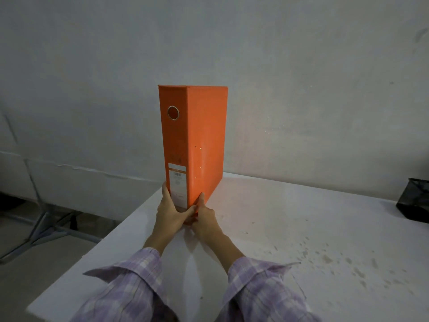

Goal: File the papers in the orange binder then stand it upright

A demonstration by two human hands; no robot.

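We clasp the matte, boxy orange binder [199,145], upright on the speckled white table [301,228], left hand [168,210] and right hand [205,216] fingers closed round its base.

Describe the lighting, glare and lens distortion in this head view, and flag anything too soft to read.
Head view: dim, flat light; an orange glow from the binder tints the table to its right. The hands cast faint shadows on the table; no hard glare. Wide-angle bending curves the table edges and the floor line at left. The spine label is too soft to read; the black mesh basket is cropped at right.
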